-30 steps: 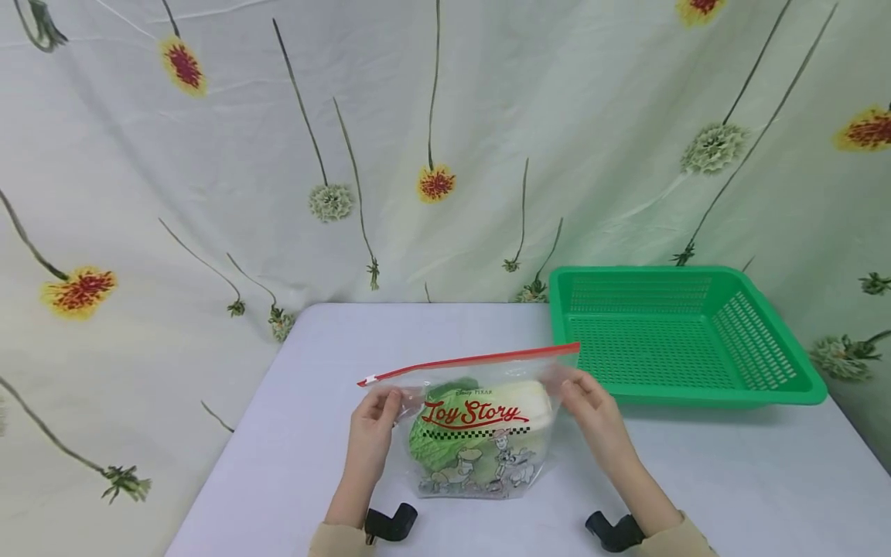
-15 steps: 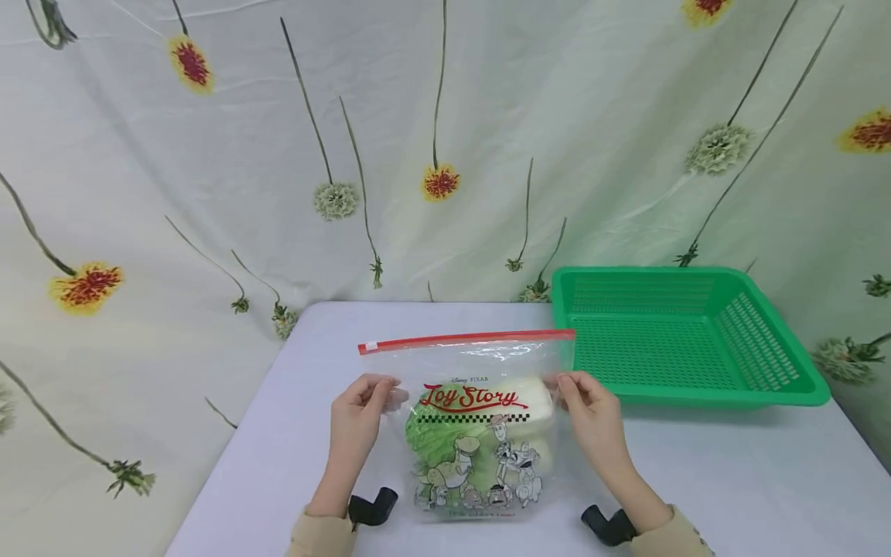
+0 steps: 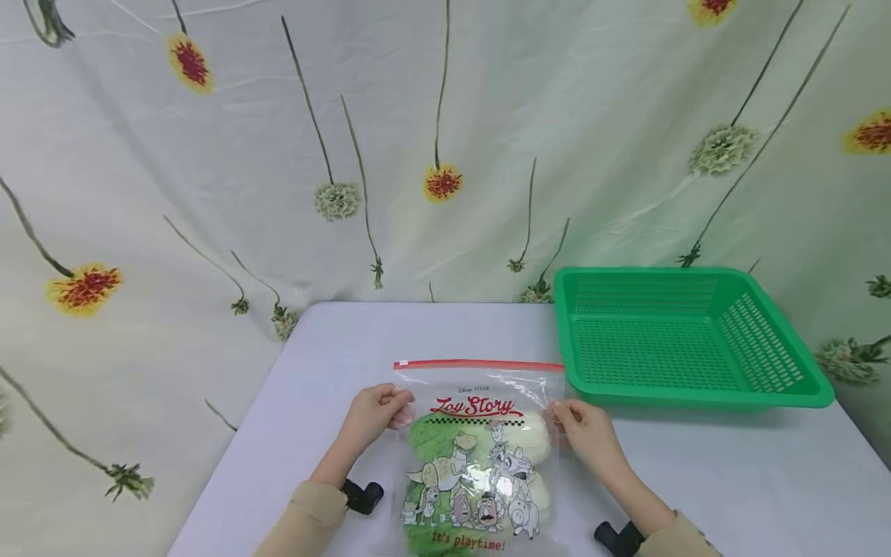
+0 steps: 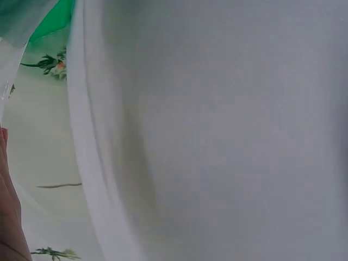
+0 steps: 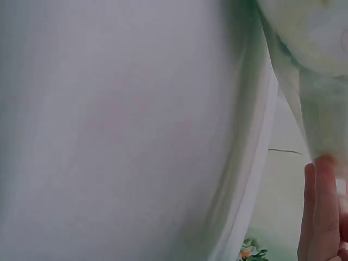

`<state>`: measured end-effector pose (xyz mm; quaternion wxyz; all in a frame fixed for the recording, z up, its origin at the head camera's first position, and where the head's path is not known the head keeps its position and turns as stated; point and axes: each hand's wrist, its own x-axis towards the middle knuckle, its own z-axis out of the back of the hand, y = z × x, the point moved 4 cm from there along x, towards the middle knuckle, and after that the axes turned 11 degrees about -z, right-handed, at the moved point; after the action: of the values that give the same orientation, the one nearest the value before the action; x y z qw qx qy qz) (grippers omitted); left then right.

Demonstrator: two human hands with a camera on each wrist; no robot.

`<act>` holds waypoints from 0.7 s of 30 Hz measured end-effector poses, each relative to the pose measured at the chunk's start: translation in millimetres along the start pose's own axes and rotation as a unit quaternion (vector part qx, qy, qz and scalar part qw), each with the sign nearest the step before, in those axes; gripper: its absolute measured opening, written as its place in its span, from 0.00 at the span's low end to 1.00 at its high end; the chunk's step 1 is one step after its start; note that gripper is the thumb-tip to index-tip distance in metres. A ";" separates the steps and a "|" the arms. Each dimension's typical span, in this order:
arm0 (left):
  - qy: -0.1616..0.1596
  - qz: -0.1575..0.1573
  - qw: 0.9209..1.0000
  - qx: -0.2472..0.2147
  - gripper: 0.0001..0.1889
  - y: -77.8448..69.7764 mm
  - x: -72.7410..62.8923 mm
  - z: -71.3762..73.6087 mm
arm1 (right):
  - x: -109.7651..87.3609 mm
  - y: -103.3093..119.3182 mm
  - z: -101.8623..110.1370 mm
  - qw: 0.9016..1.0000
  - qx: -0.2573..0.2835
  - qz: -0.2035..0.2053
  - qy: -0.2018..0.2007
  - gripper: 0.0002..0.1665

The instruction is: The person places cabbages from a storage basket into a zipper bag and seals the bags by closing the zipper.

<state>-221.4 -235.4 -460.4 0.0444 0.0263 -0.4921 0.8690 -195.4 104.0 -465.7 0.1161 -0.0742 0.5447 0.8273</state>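
Note:
A clear zip bag (image 3: 480,379) with a red slider strip and cartoon print stands nearly upright in the head view, facing the camera. Inside it are green leafy vegetables with pale white stems, looking like napa cabbage (image 3: 431,439). My left hand (image 3: 372,418) pinches the bag's left side below the strip, thumb in front. On the opposite side my right hand (image 3: 588,433) pinches the right edge at a similar height. The white slider sits at the strip's left end. In the right wrist view, fingers (image 5: 325,206) touch the bag's edge; the left wrist view catches only part of the left hand.
A green perforated plastic basket (image 3: 696,398) stands on the white-covered table (image 3: 334,340) at the back right, close to the bag's upper right corner. A floral curtain (image 3: 390,155) hangs behind the table. Black wrist-camera mounts (image 3: 363,497) stick out beside both wrists.
The bag has turned from tilted to facing the camera and come nearer, its strip now lower than half a second ago. Both hands moved with it, closer together, keeping hold of its sides.

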 end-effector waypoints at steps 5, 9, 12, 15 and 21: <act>-0.007 0.014 1.000 0.023 0.10 12.3 4.5 -8.9 | 10.1 -8.4 -4.7 1.000 -0.003 -0.017 0.010 0.18; -0.012 0.019 0.999 0.032 0.11 17.8 7.9 -13.8 | 16.2 -13.0 -6.5 0.999 0.003 -0.030 0.021 0.18; -0.015 0.025 0.999 0.031 0.13 19.7 9.9 -16.8 | 19.1 -16.5 -6.9 0.998 0.015 -0.048 0.033 0.19; -0.019 0.035 0.999 0.026 0.14 20.7 11.1 -19.2 | 21.3 -20.0 -7.4 0.996 0.034 -0.072 0.046 0.20; -0.023 0.038 0.999 0.019 0.14 21.4 11.7 -22.3 | 23.9 -22.3 -7.9 0.993 0.044 -0.089 0.064 0.22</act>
<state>-235.3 -226.6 -489.0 -0.0007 0.0289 -0.4768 0.8785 -212.4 107.9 -494.6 0.1573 -0.1703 0.5783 0.7822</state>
